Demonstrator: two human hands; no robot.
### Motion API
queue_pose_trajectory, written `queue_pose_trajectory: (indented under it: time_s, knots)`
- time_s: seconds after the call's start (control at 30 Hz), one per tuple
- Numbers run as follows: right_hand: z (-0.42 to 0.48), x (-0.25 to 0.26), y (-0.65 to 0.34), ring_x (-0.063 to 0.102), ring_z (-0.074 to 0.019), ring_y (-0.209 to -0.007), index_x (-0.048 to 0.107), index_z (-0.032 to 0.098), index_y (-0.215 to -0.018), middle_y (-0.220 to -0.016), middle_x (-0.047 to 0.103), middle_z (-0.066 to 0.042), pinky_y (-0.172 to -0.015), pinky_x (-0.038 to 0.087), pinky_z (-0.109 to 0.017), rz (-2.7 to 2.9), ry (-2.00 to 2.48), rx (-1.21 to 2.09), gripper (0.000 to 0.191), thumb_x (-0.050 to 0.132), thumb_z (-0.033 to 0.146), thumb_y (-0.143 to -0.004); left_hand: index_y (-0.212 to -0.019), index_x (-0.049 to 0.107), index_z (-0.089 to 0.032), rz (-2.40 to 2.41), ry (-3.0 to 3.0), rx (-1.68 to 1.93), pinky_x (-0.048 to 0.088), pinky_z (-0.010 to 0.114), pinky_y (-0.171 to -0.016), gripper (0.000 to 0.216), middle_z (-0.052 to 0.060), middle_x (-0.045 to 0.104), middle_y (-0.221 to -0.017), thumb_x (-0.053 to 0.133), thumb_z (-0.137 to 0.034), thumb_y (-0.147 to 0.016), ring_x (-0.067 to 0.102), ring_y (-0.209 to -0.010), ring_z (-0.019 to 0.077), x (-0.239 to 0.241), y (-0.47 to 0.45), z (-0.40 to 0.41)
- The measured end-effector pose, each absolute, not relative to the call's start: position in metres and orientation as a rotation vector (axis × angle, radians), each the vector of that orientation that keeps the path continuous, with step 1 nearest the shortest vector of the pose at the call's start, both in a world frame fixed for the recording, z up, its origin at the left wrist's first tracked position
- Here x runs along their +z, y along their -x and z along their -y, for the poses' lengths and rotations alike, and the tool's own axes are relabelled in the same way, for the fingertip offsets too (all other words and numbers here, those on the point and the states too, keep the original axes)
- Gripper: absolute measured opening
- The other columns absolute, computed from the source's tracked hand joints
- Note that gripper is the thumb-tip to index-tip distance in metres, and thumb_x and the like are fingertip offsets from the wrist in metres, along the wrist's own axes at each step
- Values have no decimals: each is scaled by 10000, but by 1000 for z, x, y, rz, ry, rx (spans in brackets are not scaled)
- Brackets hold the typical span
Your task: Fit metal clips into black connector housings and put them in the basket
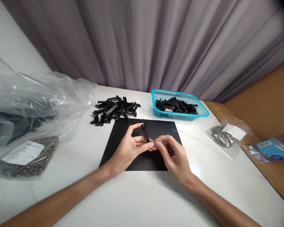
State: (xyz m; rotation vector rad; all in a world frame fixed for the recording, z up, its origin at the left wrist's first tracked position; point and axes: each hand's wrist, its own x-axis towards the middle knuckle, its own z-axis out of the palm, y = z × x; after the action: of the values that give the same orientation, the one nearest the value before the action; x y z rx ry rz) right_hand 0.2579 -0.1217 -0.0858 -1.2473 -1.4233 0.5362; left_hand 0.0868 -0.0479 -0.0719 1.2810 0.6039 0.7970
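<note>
Between the thumb and fingers of my left hand (132, 145) is a narrow black plastic part (145, 133), held tilted above a black mat (142, 161). My right hand (174, 153) is closed in a pinch at the part's lower end, close to my left thumb. Small thin metal pieces (160, 140) show at the right fingertips; their exact kind is too small to make out. The two hands meet over the middle of the mat.
Loose black plastic parts (115, 108) lie heaped behind the mat. A blue basket (204, 113) holds more of them. Bags of small metal pieces lie left (35, 157) and right (223, 137). Clear plastic sheeting (68, 91) covers the left side; a cardboard box (262, 94) stands right.
</note>
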Motion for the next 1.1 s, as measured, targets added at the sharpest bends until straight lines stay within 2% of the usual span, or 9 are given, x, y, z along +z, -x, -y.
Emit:
queue_pose_trajectory:
  time_s: [0.2, 0.37, 0.6, 0.83, 1.1]
  knots:
    - [115, -85, -274, 572, -129, -666, 529, 226, -1023, -871, 619, -9, -619, 477, -266, 1554, 1393, 195, 64, 476, 239, -1055, -1347, 511, -277, -656, -1731, 763, 553, 446, -1037, 684, 41, 747, -1126, 879, -338, -773, 710, -1091, 232, -70, -80, 48]
    - [109, -82, -282, 627, -164, -856, 523, 225, -1027, -1023, 611, -57, -692, 501, -281, 1717, 1357, 77, 79, 455, 207, -1063, -1264, 629, -267, -694, -2040, 783, 552, 418, -1034, 631, 43, 692, -1225, 912, -393, -715, 664, -1129, 242, -67, -78, 45]
    - [105, -86, -278, 634, -159, -854, 524, 230, -1051, -1016, 610, -50, -696, 513, -275, 1777, 1280, 38, 63, 472, 204, -1075, -1226, 652, -247, -718, -2053, 777, 579, 370, -994, 633, 18, 730, -1121, 933, -384, -676, 698, -1054, 223, -65, -79, 46]
    - [104, -86, -275, 642, -151, -754, 545, 216, -1065, -1013, 634, -63, -621, 516, -265, 1815, 1305, -97, 78, 469, 222, -1082, -1201, 646, -244, -693, -2108, 818, 585, 340, -954, 604, 10, 712, -1078, 934, -368, -685, 690, -1008, 201, -67, -79, 48]
    - [105, -88, -269, 653, -131, -647, 573, 178, -1045, -970, 679, -65, -556, 474, -255, 1847, 1369, -472, 56, 535, 214, -1064, -1230, 627, -247, -651, -2166, 863, 565, 322, -977, 588, 11, 697, -1133, 916, -335, -726, 679, -1041, 186, -71, -79, 49]
